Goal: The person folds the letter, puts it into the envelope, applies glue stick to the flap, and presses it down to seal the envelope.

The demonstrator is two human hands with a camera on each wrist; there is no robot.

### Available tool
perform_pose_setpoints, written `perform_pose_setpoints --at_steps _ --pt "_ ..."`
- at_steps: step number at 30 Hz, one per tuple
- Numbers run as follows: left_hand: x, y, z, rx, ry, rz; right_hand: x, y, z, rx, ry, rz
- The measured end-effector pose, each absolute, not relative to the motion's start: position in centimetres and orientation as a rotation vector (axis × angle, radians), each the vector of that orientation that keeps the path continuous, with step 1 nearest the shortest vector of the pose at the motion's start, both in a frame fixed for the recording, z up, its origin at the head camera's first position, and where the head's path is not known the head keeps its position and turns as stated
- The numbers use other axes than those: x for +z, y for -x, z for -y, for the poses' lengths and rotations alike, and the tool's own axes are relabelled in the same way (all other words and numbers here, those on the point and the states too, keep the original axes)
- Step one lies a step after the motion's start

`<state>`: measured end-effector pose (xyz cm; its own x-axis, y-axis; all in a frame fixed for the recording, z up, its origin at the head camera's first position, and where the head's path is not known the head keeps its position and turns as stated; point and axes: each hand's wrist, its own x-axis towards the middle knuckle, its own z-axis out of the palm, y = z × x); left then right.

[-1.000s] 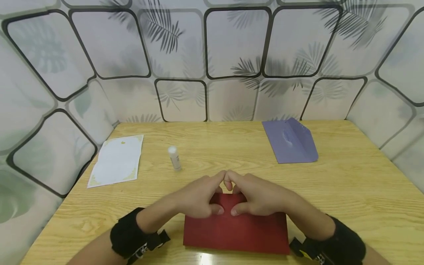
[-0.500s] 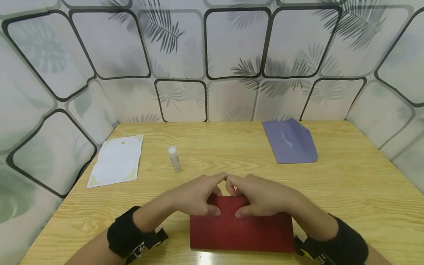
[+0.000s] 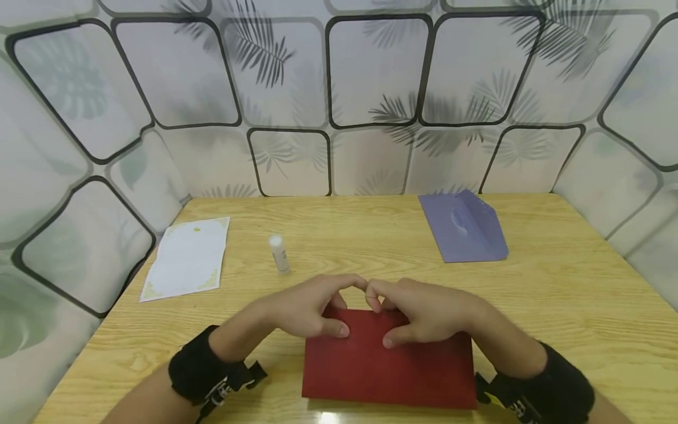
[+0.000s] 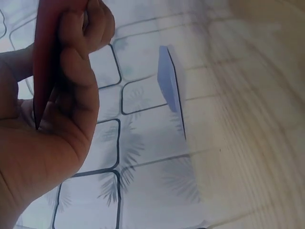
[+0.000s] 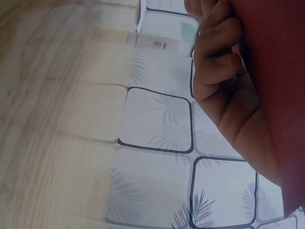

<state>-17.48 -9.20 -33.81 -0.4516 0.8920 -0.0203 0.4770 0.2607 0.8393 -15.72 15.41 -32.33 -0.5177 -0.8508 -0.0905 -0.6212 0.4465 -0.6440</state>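
A flat red rectangular piece of paper [image 3: 389,377] is held in both hands close over the front of the table. My left hand [image 3: 302,309] grips its far edge, thumb on the near face and fingers curled behind. On the other side of the middle, my right hand [image 3: 434,312] grips the same edge likewise. The index fingers meet above that edge, while the thumbs lie apart. In the left wrist view, the red paper [image 4: 45,62] appears edge-on between thumb and curled fingers. The right wrist view has the right-hand fingers [image 5: 219,71] bent behind the red paper.
On the wooden table [image 3: 339,224], a white sheet with gold corner patterns [image 3: 188,256] lies at the left. A small white-capped tube [image 3: 279,253] stands right of it. Toward the back right lies a purple envelope [image 3: 463,227] with its flap open. Patterned cloth [image 3: 378,70] surrounds the table.
The red paper has shifted slightly right. Both thumbs have moved farther apart along it, and the left hand has slid a little left. The other objects stay put.
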Motion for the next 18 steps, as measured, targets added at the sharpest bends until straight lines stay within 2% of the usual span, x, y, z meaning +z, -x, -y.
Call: perform_pose_setpoints --at_steps 10,18 --pt "-33.6 17.6 9.3 1.242 -1.147 -2.067 -32.4 15.9 -15.4 -0.844 1.254 -2.375" --pt "-32.7 18.4 10.3 1.393 -1.191 -2.008 -31.8 15.8 -15.6 -0.91 1.249 -2.427"
